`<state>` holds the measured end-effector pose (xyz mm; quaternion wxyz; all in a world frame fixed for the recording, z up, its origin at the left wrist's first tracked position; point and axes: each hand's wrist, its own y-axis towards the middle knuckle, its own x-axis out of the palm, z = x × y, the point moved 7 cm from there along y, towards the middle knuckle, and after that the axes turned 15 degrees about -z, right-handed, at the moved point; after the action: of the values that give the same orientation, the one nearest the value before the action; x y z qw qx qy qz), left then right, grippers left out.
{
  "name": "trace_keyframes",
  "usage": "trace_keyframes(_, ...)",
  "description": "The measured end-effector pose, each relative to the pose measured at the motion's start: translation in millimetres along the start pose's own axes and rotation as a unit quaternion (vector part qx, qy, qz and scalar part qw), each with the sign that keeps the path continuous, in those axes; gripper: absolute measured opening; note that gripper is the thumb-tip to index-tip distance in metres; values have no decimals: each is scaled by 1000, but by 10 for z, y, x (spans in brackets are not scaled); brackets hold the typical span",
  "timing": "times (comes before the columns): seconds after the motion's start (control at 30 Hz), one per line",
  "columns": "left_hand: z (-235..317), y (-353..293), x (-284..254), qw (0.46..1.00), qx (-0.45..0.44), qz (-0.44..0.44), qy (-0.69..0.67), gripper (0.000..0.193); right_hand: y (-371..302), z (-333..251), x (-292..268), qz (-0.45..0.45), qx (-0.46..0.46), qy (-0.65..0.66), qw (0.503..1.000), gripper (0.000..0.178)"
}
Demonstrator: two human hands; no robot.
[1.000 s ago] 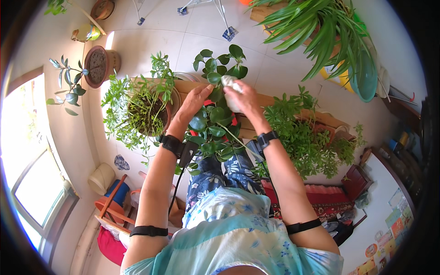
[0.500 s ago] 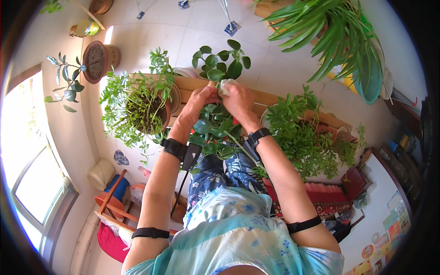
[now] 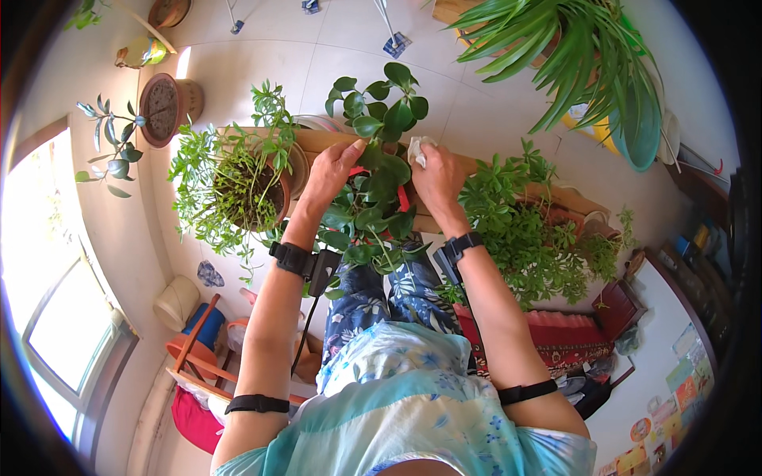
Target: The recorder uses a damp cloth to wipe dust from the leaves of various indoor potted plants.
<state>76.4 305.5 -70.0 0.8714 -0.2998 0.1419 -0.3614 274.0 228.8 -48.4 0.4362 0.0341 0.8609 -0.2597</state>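
Bench [image 3: 316,141] partly hidden, right fingers [image 3: 421,176] half-covering cloth [image 3: 420,148]

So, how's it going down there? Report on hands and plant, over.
Left hand at middle plant, grip unclear. Right hand holding crumpled white cloth alongside. Bushy plant left, another right; nothing visibly blocking.

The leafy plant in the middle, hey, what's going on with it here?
A person has both hands at the round-leaved plant. The right hand holds a crumpled white cloth or tissue beside its leaves. The left hand is at its other side; whether it grips a leaf is hard to tell. Bushy potted plants stand on either side, one left, one right.
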Motion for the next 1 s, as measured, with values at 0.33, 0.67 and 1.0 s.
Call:
trace_keyframes(0.33, -204, 44, 60, 996, -28, -49, -63, 46, -251, -226, 382, -80, -138, -138, 978, 20)
trace_keyframes(0.67, -332, 72, -197, 990, -99, -46, -93, 69, -211, -262, -39, -7, -92, -72, 993, 24)
trace_keyframes(1.0, -637, 238, -35, 990, -48, -108, -72, 45, -306, 78, 179, -75, -24, -93, 993, 22)
